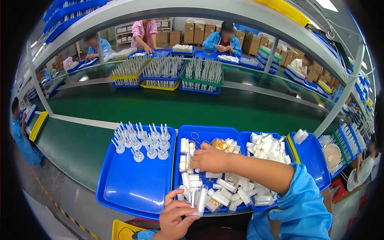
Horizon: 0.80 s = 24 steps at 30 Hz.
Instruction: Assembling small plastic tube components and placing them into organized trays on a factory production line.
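Observation:
Low at the front, my left hand (176, 218) is closed around a clear plastic tube with white parts (202, 200), held upright above the near edge of the middle blue tray (179, 136). That tray carries many white plastic pieces (226, 185), some in clear covers, and tan rubber bands (220, 145). My right hand (211, 158) reaches across into the tray's left side, fingers bent down and closed among the white pieces. Its fingertips are partly hidden, so what they pinch does not show.
Left of the middle tray, a blue tray (136, 188) holds upright clear spiked parts (146, 140) in its far half. More white pieces (268, 146) fill a tray to the right. Beyond the green belt (160, 106), stacked trays (202, 74) stand near several co-workers (224, 42).

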{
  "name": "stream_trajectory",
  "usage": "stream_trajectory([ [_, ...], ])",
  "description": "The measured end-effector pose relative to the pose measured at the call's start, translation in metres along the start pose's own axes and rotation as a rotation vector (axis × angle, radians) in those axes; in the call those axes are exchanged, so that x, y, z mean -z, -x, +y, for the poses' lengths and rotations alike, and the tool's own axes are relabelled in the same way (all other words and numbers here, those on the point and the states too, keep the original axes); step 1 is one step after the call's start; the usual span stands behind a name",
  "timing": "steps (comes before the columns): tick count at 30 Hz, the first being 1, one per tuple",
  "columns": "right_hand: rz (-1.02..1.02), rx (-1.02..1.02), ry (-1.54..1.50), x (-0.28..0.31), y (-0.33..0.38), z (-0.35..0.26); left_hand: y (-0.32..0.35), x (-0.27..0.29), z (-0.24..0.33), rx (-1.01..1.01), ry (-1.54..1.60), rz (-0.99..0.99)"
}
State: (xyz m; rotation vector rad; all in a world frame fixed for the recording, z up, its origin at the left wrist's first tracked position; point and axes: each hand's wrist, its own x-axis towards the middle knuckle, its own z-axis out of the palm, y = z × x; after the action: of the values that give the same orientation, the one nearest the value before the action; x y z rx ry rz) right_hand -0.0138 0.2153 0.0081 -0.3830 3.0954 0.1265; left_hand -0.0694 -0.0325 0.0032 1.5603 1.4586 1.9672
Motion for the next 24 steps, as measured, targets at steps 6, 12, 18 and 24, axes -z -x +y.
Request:
stream_trajectory([
  [6, 0.279, -0.265, -0.682, 0.039, 0.02, -0.015, -0.006, -0.003, 0.001, -0.092, -0.111, -0.004],
  [12, 0.276, -0.517, -1.861, 0.068, 0.036, -0.048, 0.001, -0.006, -0.003, -0.114, -0.09, -0.098],
  [18, 0.242, -0.59, -2.105, 0.071, 0.045, -0.059, 0.001, -0.009, -0.002, -0.112, -0.118, -0.09],
  [24, 0.22, -0.464, -1.923, 0.069, 0.054, -0.061, -0.004, -0.011, 0.002, -0.112, -0.06, -0.101],
])
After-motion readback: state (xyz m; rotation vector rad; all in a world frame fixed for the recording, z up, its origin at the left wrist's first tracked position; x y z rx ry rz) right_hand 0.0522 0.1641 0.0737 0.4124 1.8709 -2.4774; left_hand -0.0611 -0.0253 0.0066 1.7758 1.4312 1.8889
